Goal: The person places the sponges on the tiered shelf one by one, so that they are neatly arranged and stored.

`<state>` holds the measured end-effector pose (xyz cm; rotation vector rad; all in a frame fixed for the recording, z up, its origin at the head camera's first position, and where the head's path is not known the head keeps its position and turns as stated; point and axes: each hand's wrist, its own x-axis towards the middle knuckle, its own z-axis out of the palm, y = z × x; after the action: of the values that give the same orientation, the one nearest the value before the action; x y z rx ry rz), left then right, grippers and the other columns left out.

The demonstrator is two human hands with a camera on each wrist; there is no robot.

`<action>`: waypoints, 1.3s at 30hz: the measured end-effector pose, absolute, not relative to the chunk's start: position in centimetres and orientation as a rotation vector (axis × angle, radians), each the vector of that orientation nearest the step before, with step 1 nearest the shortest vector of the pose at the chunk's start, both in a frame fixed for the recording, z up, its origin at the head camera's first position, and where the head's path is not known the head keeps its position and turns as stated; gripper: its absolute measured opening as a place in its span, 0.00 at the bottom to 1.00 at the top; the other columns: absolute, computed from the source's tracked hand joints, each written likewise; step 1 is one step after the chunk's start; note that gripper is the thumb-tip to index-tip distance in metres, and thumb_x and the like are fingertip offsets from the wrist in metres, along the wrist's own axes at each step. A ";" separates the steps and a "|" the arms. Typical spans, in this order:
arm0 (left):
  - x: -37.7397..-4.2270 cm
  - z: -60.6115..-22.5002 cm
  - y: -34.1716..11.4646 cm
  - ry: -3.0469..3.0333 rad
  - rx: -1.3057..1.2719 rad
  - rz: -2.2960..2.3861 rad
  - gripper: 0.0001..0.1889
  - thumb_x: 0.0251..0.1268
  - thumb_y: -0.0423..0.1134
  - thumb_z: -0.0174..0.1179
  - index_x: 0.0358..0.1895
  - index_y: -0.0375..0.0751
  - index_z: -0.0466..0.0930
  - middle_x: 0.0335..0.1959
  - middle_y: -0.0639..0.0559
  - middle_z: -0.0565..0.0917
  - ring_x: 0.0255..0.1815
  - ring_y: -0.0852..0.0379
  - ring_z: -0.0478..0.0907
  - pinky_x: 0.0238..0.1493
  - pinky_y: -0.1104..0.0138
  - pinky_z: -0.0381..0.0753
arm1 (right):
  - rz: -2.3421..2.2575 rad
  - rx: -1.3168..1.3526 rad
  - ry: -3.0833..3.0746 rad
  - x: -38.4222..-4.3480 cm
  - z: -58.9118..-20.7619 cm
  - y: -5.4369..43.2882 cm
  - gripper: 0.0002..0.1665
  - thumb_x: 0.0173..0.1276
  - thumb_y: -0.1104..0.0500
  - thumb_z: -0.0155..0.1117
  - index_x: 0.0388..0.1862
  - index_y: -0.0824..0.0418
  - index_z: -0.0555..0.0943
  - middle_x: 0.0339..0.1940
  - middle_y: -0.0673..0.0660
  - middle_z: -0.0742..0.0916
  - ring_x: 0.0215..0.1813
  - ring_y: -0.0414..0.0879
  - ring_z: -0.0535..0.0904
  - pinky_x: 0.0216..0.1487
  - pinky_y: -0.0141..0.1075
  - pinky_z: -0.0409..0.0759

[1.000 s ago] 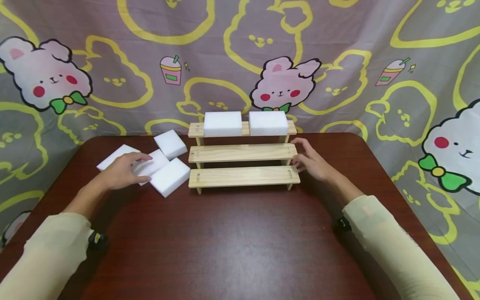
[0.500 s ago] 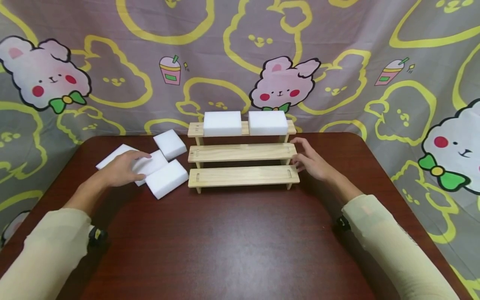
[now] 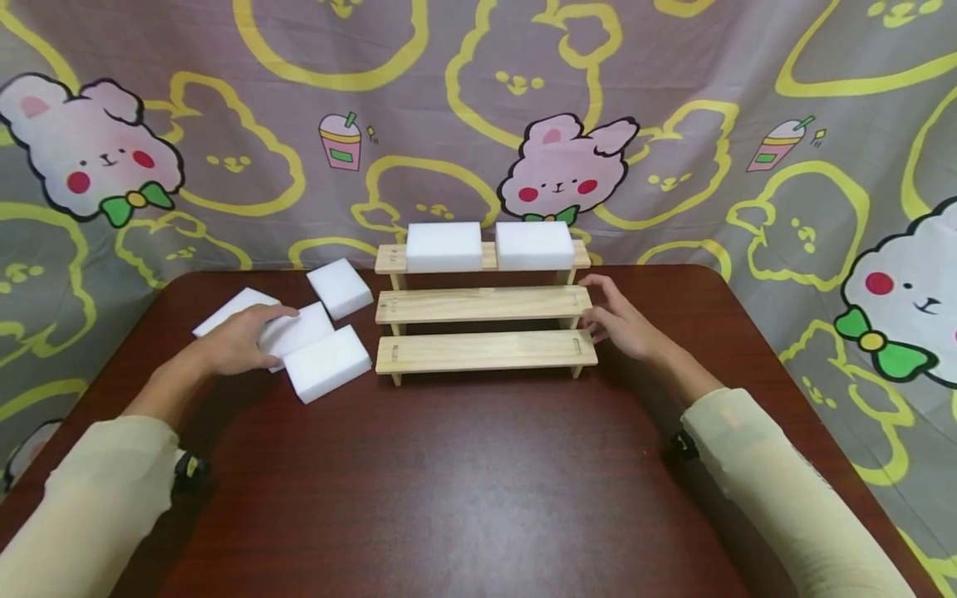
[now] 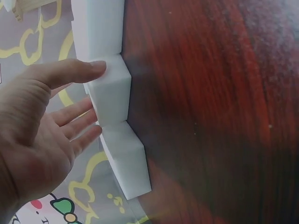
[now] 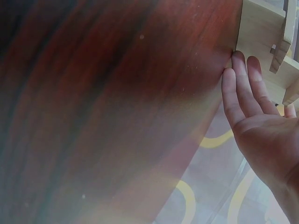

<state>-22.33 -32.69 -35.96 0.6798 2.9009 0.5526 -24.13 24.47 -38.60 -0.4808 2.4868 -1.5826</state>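
A red-brown wood-grain table [image 3: 478, 482] bears a pale wooden three-tier rack [image 3: 486, 353]. At its right end, the right hand [image 3: 620, 320] extends its fingers; to its left, the left hand [image 3: 239, 342] pinches one white rectangular block [image 3: 305, 328] among similar blocks [image 3: 329, 361].

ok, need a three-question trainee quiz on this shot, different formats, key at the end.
1. How many white blocks sit on the top shelf?
2. True or false: the right hand is at the right end of the wooden rack.
3. The left hand is touching: a) the top shelf; b) a loose block on the table; c) the right hand.
Key: 1. Two. 2. True. 3. b.
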 end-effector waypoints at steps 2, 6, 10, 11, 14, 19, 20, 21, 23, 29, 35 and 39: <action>-22.3 -35.9 -32.6 2.898 0.636 0.547 0.40 0.47 0.27 0.78 0.66 0.22 0.70 0.62 0.21 0.75 0.62 0.27 0.72 0.62 0.37 0.70 | -1.582 -0.481 2.487 -24.1 -38.6 24.5 0.28 0.79 0.65 0.45 0.74 0.62 0.55 0.38 0.72 0.78 0.37 0.52 0.79 0.41 0.46 0.83; -22.3 -35.6 -32.7 2.909 0.613 0.572 0.39 0.48 0.27 0.79 0.65 0.21 0.70 0.62 0.21 0.75 0.61 0.27 0.73 0.60 0.37 0.72 | -1.587 -0.482 2.484 -24.1 -38.6 24.5 0.28 0.78 0.65 0.46 0.74 0.62 0.55 0.38 0.72 0.78 0.38 0.52 0.79 0.41 0.46 0.83; -22.3 -35.0 -32.6 2.943 0.566 0.625 0.39 0.48 0.27 0.79 0.65 0.21 0.70 0.61 0.21 0.74 0.59 0.28 0.72 0.59 0.37 0.72 | -1.588 -0.485 2.486 -24.1 -38.6 24.5 0.28 0.79 0.65 0.46 0.74 0.62 0.55 0.38 0.72 0.78 0.37 0.52 0.79 0.40 0.44 0.83; -22.3 -34.9 -32.6 2.951 0.540 0.636 0.39 0.49 0.28 0.79 0.66 0.22 0.70 0.61 0.21 0.73 0.59 0.28 0.71 0.59 0.37 0.71 | -1.586 -0.487 2.488 -24.1 -38.7 24.6 0.28 0.79 0.65 0.46 0.74 0.62 0.55 0.38 0.72 0.78 0.38 0.52 0.79 0.41 0.44 0.83; -22.4 -34.5 -32.5 2.965 0.453 0.672 0.40 0.50 0.29 0.79 0.67 0.25 0.69 0.63 0.22 0.68 0.59 0.29 0.67 0.59 0.35 0.70 | -1.577 -0.492 2.492 -24.1 -38.6 24.6 0.28 0.79 0.64 0.45 0.74 0.62 0.55 0.38 0.71 0.78 0.38 0.52 0.79 0.41 0.45 0.83; -22.4 -34.0 -32.4 2.952 0.430 0.749 0.43 0.51 0.31 0.79 0.71 0.26 0.65 0.65 0.22 0.66 0.61 0.28 0.64 0.60 0.33 0.67 | -1.574 -0.493 2.493 -24.1 -38.6 24.6 0.28 0.79 0.65 0.45 0.74 0.62 0.55 0.38 0.72 0.78 0.38 0.52 0.79 0.41 0.45 0.83; -22.4 -34.0 -32.4 2.945 0.427 0.764 0.44 0.52 0.31 0.79 0.72 0.26 0.64 0.66 0.23 0.66 0.61 0.28 0.64 0.60 0.33 0.67 | -1.574 -0.493 2.492 -24.1 -38.6 24.6 0.28 0.79 0.65 0.45 0.74 0.62 0.55 0.38 0.72 0.78 0.38 0.52 0.79 0.41 0.45 0.83; -22.4 -33.9 -32.4 2.940 0.422 0.776 0.45 0.53 0.32 0.79 0.72 0.26 0.63 0.67 0.23 0.66 0.61 0.28 0.64 0.60 0.33 0.67 | -1.574 -0.493 2.491 -24.1 -38.6 24.6 0.28 0.79 0.65 0.45 0.74 0.62 0.55 0.38 0.72 0.78 0.38 0.52 0.79 0.41 0.45 0.83; -22.4 -33.8 -32.2 2.928 0.415 0.797 0.46 0.54 0.32 0.78 0.74 0.26 0.62 0.69 0.23 0.65 0.62 0.28 0.65 0.61 0.33 0.67 | -1.574 -0.495 2.489 -24.1 -38.6 24.6 0.28 0.79 0.64 0.45 0.74 0.63 0.55 0.38 0.72 0.78 0.38 0.52 0.79 0.41 0.46 0.83; -22.2 -33.7 -31.9 2.922 0.389 0.824 0.47 0.55 0.33 0.78 0.74 0.23 0.60 0.69 0.22 0.63 0.62 0.28 0.64 0.62 0.34 0.65 | -1.591 -0.495 2.479 -24.2 -38.7 24.5 0.28 0.78 0.64 0.45 0.74 0.62 0.55 0.37 0.72 0.78 0.37 0.52 0.79 0.40 0.44 0.83; -22.2 -33.6 -31.6 2.913 0.380 0.866 0.46 0.55 0.33 0.78 0.74 0.24 0.61 0.68 0.24 0.63 0.61 0.30 0.64 0.61 0.37 0.65 | -1.596 -0.493 2.475 -24.2 -38.7 24.6 0.28 0.78 0.65 0.45 0.74 0.62 0.55 0.37 0.72 0.78 0.37 0.51 0.79 0.40 0.43 0.83; -22.2 -33.4 -31.4 2.890 0.374 0.895 0.45 0.56 0.33 0.77 0.74 0.25 0.61 0.68 0.25 0.63 0.61 0.30 0.64 0.60 0.37 0.65 | -1.592 -0.489 2.478 -24.2 -38.7 24.6 0.28 0.78 0.65 0.46 0.74 0.62 0.55 0.38 0.72 0.78 0.37 0.51 0.80 0.40 0.43 0.83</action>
<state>-22.21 -31.38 -33.42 0.3740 2.8899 0.8947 -24.20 24.60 -38.71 -0.4891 2.4784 -1.5919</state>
